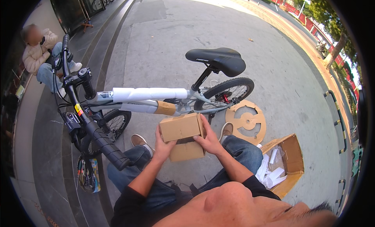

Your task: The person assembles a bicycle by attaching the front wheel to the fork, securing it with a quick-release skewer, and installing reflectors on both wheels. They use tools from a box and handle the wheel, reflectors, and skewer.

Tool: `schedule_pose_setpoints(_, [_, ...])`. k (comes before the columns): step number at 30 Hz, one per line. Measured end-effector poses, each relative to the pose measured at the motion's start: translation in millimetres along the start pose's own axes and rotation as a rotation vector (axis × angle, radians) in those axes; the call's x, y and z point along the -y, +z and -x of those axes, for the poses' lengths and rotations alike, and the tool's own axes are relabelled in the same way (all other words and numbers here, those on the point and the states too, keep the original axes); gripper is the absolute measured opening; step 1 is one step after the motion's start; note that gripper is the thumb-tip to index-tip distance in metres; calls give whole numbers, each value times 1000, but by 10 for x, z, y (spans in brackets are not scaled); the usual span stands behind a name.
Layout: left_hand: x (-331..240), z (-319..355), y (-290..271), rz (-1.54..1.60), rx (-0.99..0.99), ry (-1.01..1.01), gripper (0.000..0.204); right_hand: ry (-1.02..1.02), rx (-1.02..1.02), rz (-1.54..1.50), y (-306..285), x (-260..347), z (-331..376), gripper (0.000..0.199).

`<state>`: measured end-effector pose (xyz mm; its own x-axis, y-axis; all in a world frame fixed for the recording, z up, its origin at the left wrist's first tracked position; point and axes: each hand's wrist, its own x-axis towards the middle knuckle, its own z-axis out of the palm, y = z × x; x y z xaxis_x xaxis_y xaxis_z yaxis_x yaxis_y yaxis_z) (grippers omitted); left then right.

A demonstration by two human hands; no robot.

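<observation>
One rectangular brown cardboard box (180,127) is located directly between the two hands, in front of the wearer's body and raised above the grey pavement (164,43). Its long axis runs crosswise, left to right, with the right end set slightly farther from the wearer. Neither hand is nearer: the left hand (164,146) bears on the left end and the right hand (209,138) on the right end. Both hands are set apart and grip the box between them; the right thumb lies at the near edge, while the far fingertips of the left hand cannot be made out. Below a dark gap hangs one plain brown cardboard panel (187,152), apparently a flap of the same box, though this cannot be confirmed. Count of surrounding items: one pale grey bicycle (183,106) beyond the box, with one black padded saddle (220,59), two black-tyred wheels in view, two white foam sleeves and one brown cardboard sleeve on the frame; one round tan cardboard disc (234,114) with cut-outs, to the right; one open brown carton (293,156) beside the right knee, holding white packing scraps (275,174), overlapping and not countable; one seated person (36,59) at far left.
</observation>
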<state>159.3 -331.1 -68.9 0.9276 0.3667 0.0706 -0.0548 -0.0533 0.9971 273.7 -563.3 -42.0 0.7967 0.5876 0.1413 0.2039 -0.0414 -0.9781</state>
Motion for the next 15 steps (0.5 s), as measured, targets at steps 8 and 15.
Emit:
schedule_pose_setpoints(8, [150, -101, -152, -190, -66, 153, 58, 65, 95, 99, 35, 28, 35, 99])
schedule_pose_setpoints(15, [-48, -149, -135, -96, -155, 230, 52, 62, 113, -26, 89, -4, 25, 98])
